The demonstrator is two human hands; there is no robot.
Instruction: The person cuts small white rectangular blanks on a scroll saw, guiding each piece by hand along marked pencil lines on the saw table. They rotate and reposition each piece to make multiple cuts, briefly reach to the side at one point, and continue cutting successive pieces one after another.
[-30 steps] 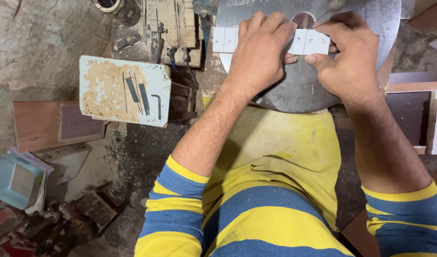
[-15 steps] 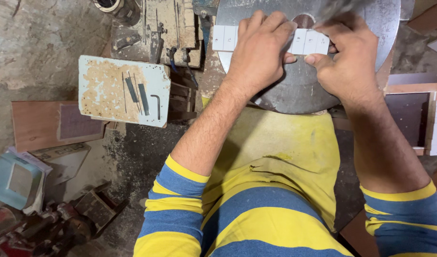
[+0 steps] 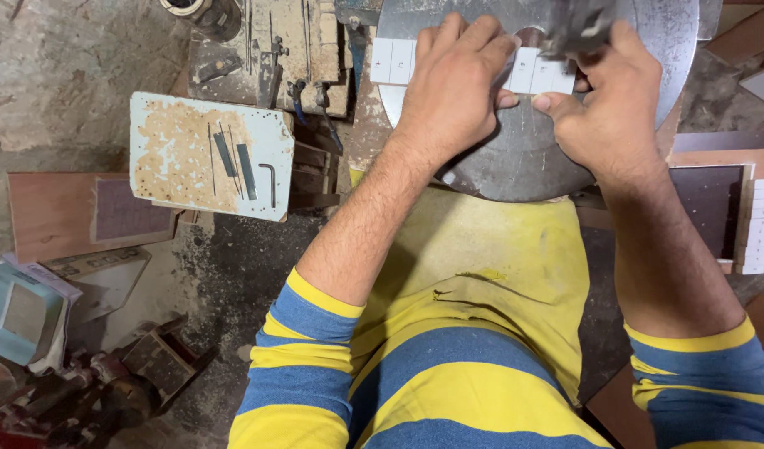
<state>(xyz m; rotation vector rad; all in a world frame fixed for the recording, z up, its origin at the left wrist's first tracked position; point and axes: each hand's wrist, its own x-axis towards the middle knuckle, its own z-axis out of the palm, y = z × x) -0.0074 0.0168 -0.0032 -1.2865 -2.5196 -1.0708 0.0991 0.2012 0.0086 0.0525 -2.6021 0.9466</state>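
**Both hands pressing a white strip on a metal disc**

Dusty workshop floor is surrounding a round metal disc (image 3: 515,158). On it, the left hand (image 3: 457,79) is lying flat over a white segmented strip (image 3: 394,61), fingers spread, while the right hand (image 3: 610,108) is pinching its other end, grip closed, thumb underneath. Nearby, a worn pale board (image 3: 211,154) is carrying small metal tools.

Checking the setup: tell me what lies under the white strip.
The white strip lies on a round metal disc. The left hand covers its middle, so the disc there is hidden.
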